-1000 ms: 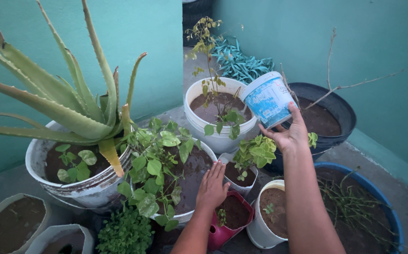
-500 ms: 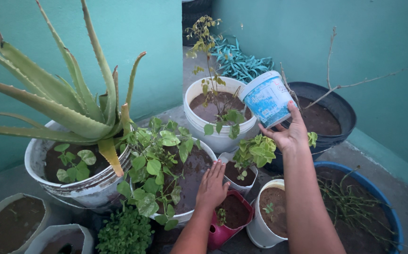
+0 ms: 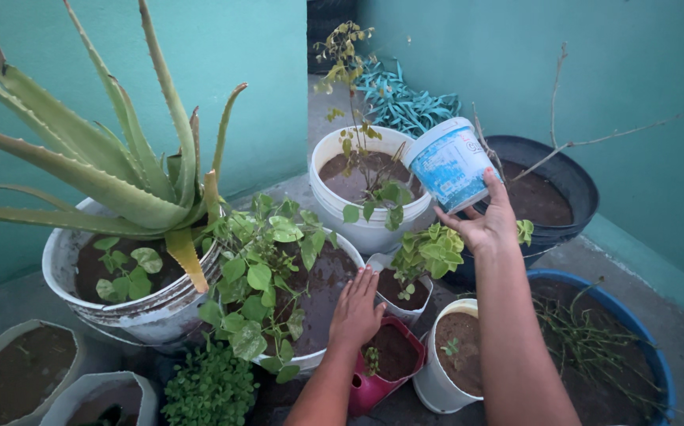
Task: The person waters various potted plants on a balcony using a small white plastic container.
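Nearest the camera, a small red pot (image 3: 385, 364) of dark soil and a white pot (image 3: 441, 377) with a tiny seedling are seen low in the frame, with a blue-rimmed tub (image 3: 648, 347) to the right.

The left hand (image 3: 355, 312) is laid flat, fingers extended and together, nothing gripped; it is rested palm down at the rim of the white pot of broad-leaved green plants (image 3: 310, 276), just above the red pot.

The right hand (image 3: 484, 221) is raised further out and closed around the base of a white and blue plastic tub (image 3: 450, 164). The tub is held in the air, tilted, with its long axis running up and to the left from the palm and its mouth turned toward the white bucket (image 3: 370, 197) holding a thin-stemmed plant. The tub's rim is placed just beside that bucket's far right edge; the right hand is the nearer hand by far.

A small pot of yellow-green leaves (image 3: 425, 256) is seen between the two hands. To the left an aloe in a worn white bucket (image 3: 133, 304) is noted; behind, a dark pot (image 3: 559, 185) with bare twigs and teal walls.
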